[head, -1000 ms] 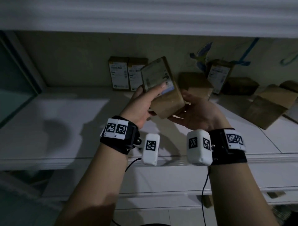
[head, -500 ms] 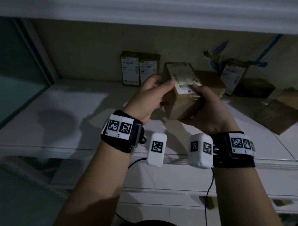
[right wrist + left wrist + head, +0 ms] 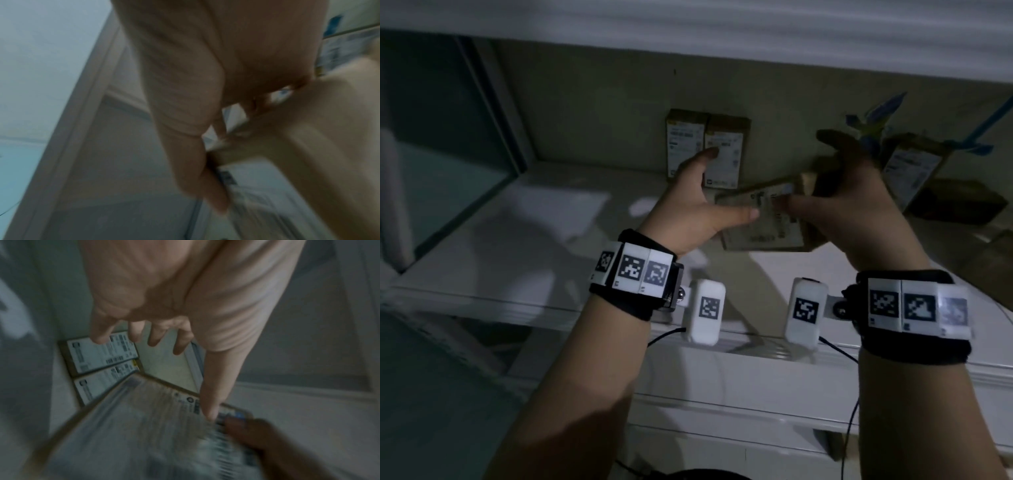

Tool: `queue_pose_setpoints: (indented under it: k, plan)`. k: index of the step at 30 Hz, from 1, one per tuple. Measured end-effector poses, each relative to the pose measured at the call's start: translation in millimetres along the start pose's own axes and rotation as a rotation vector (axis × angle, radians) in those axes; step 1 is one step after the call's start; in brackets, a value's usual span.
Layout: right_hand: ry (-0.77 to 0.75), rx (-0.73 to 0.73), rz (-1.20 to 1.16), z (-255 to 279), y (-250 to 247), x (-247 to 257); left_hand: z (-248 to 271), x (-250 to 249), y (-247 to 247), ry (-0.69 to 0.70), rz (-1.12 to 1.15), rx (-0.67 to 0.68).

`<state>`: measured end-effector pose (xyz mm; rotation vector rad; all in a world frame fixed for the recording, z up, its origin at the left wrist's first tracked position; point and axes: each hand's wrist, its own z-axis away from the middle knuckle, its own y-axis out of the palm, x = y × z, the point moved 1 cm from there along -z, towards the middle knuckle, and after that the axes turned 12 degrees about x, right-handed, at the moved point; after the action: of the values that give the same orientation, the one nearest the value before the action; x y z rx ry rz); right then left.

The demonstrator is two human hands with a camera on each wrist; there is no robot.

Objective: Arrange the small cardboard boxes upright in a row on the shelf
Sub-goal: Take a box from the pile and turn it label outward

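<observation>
We see a dim white shelf (image 3: 524,240) from above, with both of the person's hands raised over its middle. The right hand (image 3: 859,209) grips a cardboard box (image 3: 763,219), thumb pressed on its labelled face and fingers curled round its far side; the box is tilted, label turned up, held above the shelf and blurred. The left hand (image 3: 698,202) is spread, fingers straight and apart, its thumb tip touching the label near the box's left edge; it clasps nothing. At the back edge of the shelf, against the wall, two boxes (image 3: 707,147) stand upright side by side, touching, labels facing us, just behind the left hand. Toward the right back corner a third box (image 3: 909,168) leans tilted, with darker boxes (image 3: 959,202) lying beside it.
</observation>
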<state>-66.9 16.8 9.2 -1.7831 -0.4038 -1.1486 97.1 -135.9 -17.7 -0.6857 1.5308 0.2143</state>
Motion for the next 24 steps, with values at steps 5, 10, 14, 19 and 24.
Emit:
queue_pose_setpoints:
  k: [5,10,14,19,24]
  plan:
    - [-0.189,0.197,0.245,12,5,41,4,4,-8,-0.048,-0.067,0.213]
    - [-0.322,0.366,0.152,14,11,59,11,7,-11,-0.003,0.057,0.402]
    - [-0.317,0.131,-0.041,5,22,52,2,1,-17,0.064,0.111,0.294]
    - [0.005,-0.095,-0.353,-12,40,36,-16,7,-26,0.112,0.197,0.053]
    - [0.205,0.081,-0.636,-17,53,38,-31,5,-10,0.182,0.204,0.103]
